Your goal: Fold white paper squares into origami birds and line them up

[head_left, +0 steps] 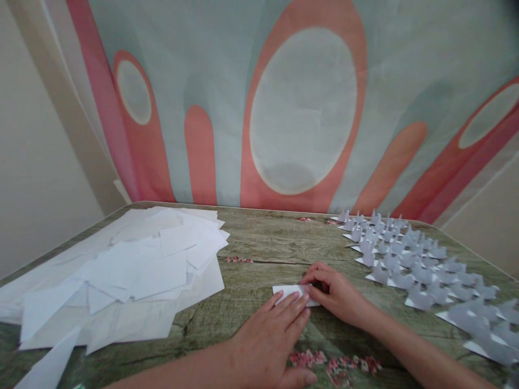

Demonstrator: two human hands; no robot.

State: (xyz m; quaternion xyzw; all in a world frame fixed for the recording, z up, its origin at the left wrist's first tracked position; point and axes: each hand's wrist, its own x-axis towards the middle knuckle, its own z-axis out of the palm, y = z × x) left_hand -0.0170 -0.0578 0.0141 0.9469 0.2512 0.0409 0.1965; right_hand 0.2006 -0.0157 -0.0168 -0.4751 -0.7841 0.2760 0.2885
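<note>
Fingers of the left hand [270, 346] lie extended and slightly spread, pressing down on a small white paper [286, 289]; no grip there. Right hand [334, 294] has thumb and forefinger bent in at the paper's right end, touching it; I can't tell if they actually pinch. Paper sits flat on the table [263, 237], roughly mid-width, under both hands.

Risks as I judge them: left fingers cover much of the paper, so an edge could go crooked unnoticed. Too light a press and a tug from the right skews it; too hard and it could wrinkle.

Nearby: one loose sheet [48, 362] at lower left, near the left forearm; a careless elbow could drag it. Right forearm passes close to the nearest folded paper shapes [419, 297], so an outward swing could topple some. They run in rows up the right side. Left side has a messy overlapping paper pile [158, 265], liable to slide if brushed. I see nothing blocking between hands and paper. Farthest back, a patterned backdrop [227, 81] stands behind the table, out of the way.
</note>
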